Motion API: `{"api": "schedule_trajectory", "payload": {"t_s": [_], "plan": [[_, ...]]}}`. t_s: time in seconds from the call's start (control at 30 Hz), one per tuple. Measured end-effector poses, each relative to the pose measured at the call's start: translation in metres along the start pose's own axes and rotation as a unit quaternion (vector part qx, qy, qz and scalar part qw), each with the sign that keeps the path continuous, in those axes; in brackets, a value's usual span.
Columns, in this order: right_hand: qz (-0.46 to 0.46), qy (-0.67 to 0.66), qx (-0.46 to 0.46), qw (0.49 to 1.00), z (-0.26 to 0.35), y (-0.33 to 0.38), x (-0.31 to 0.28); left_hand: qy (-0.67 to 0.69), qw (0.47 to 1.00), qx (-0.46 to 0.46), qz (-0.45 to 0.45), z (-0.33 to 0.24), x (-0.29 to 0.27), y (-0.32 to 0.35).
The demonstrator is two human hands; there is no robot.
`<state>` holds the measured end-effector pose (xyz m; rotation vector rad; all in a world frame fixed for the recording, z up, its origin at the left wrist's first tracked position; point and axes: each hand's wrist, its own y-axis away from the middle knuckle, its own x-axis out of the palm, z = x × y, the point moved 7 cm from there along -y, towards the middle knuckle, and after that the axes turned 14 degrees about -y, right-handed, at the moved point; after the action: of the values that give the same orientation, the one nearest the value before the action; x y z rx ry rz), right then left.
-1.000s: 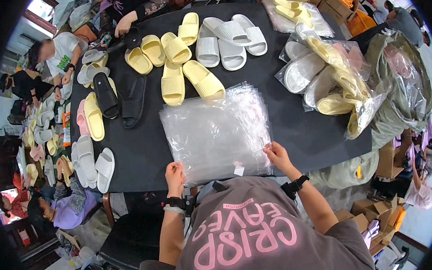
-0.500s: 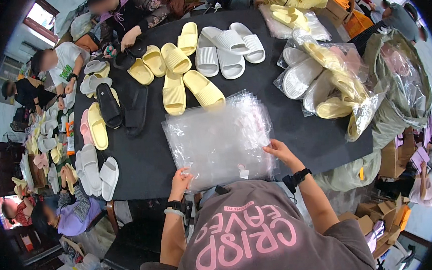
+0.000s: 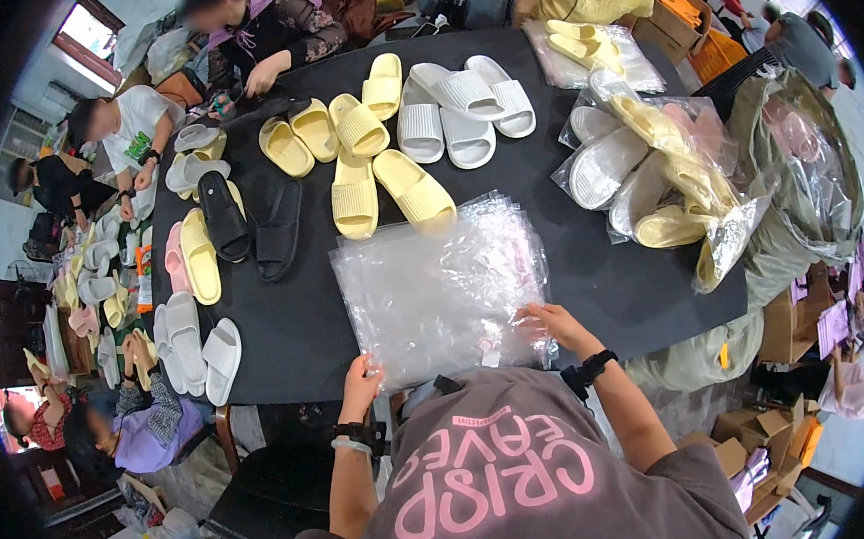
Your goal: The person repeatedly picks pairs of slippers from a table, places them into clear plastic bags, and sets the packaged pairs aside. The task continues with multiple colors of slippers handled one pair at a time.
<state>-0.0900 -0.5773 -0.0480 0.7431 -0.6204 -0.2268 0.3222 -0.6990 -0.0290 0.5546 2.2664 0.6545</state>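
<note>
A stack of clear plastic bags (image 3: 441, 289) lies on the black table (image 3: 296, 329) right in front of me. My left hand (image 3: 362, 385) pinches the stack's near left corner at the table edge. On the near right corner rests my right hand (image 3: 548, 323), fingers spread over the plastic. Both wrists wear dark bands. Beyond the bags lie two yellow slides (image 3: 386, 191) side by side, with more yellow slides (image 3: 327, 127) and several white slides (image 3: 461, 107) farther back.
Bagged slides (image 3: 645, 164) pile up at the table's right, beside a large grey sack (image 3: 806, 173). Black slides (image 3: 248, 222) and white slides (image 3: 197, 351) sit on the left. Other people work at the far and left edges. Cardboard boxes (image 3: 745, 448) stand at my right.
My left hand has slid from the stack's near edge down to its left corner at the table edge. My right hand stays on the right corner. The bags have barely shifted.
</note>
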Motion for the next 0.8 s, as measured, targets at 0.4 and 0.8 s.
{"api": "schedule_trajectory", "payload": {"t_s": [0.4, 0.8], "plan": [[-0.045, 0.255, -0.028, 0.966, 0.009, -0.009, -0.004, -0.41, 0.865, 0.265, -0.119, -0.113, 0.016, -0.012], [-0.123, 0.208, -0.244, 0.939, 0.047, 0.017, -0.055, -0.522, 0.8, 0.291, -0.058, -0.106, 0.052, -0.024]]}}
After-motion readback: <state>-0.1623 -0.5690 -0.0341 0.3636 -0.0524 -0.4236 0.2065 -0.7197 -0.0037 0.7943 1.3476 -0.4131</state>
